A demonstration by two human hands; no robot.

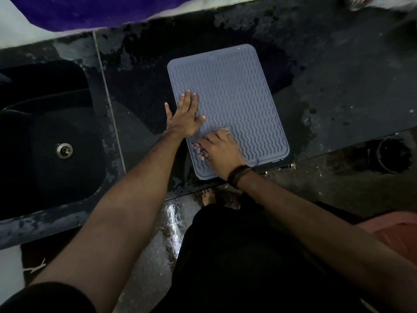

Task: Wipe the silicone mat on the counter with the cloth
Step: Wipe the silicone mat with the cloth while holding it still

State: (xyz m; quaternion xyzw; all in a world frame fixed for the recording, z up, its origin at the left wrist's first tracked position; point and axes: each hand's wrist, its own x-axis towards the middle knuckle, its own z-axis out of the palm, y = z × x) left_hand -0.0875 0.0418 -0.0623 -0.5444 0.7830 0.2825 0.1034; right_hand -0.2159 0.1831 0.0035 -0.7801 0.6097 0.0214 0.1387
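**Two hands on the mat, wet dark counter all round**

The grey mat, ribbed with wavy lines, lies flat on a black counter, its near edge close to the counter's front lip. The counter is blotched with wet patches, darkest just beyond and to the left of the mat, and duller and greyer toward the right.

The left hand lies palm down, fingers spread and flat, across the mat's left edge, thumb off on the counter. The right hand presses on the mat's near left corner with fingers curled over a small bunched cloth, pale and speckled, which shows only at the fingertips. A dark band circles the right wrist.

Left of the mat, past a pale seam in the counter, is a black sink with a metal drain. Purple fabric hangs along the far wall. Below the counter's edge the floor shines wet, a bare foot stands on it, and a reddish object sits at the right, too cut off to tell.
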